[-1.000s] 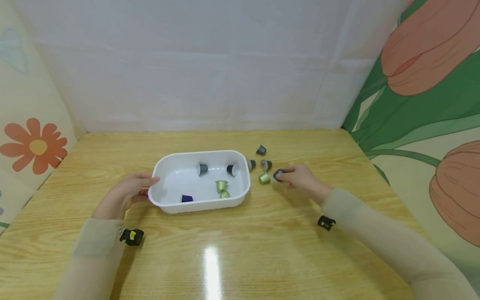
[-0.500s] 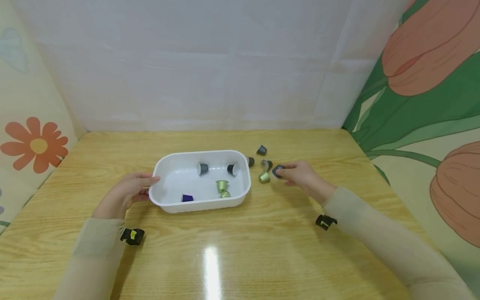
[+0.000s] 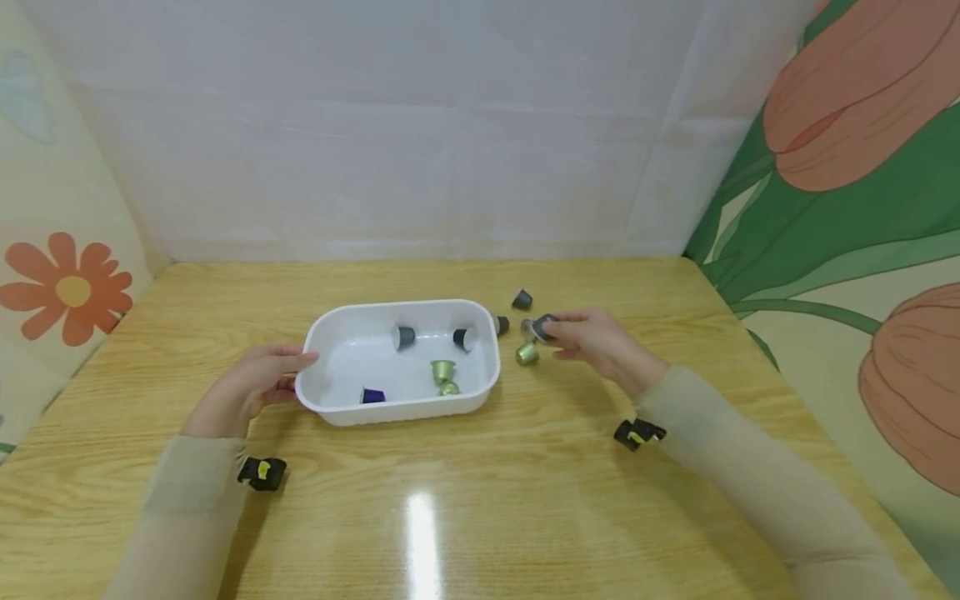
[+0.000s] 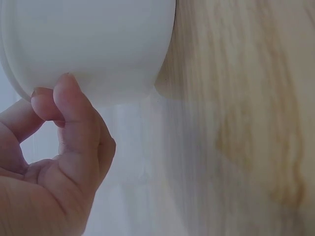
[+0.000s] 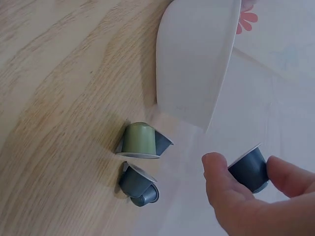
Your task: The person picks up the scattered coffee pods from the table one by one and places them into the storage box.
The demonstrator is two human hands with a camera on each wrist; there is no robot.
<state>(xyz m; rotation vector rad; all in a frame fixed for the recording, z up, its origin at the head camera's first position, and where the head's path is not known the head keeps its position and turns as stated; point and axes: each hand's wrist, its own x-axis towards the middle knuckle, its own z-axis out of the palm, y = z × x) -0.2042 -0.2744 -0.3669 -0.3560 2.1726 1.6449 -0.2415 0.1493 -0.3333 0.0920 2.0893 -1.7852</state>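
Note:
A white plastic tray [image 3: 330,408] with rounded corners sits on the wooden table. My left hand [image 3: 258,383] grips its left end, thumb at the rim and curled fingers [image 4: 74,98] against the outer wall. Between thumb and fingertips, my right hand [image 3: 600,346] pinches a dark blue-grey coffee capsule [image 5: 251,169], held above the table. Just below it lie a green capsule [image 3: 527,354] and a grey capsule [image 3: 527,327], partly covered by the held one in the head view. Another dark capsule [image 3: 502,325] lies against the tray's right end, and one more [image 3: 522,299] lies farther back.
Inside the tray lie a grey capsule [image 3: 405,337], a black capsule [image 3: 462,339], a purple capsule [image 3: 372,396] and two green capsules [image 3: 442,372]. A white cloth [image 3: 420,167] hangs behind the table [image 3: 525,500]; flowered panels [image 3: 847,250] flank it.
My right hand has lifted the dark capsule and carried it left and slightly back, toward the tray. The left hand keeps its grip and the tray has stayed in place.

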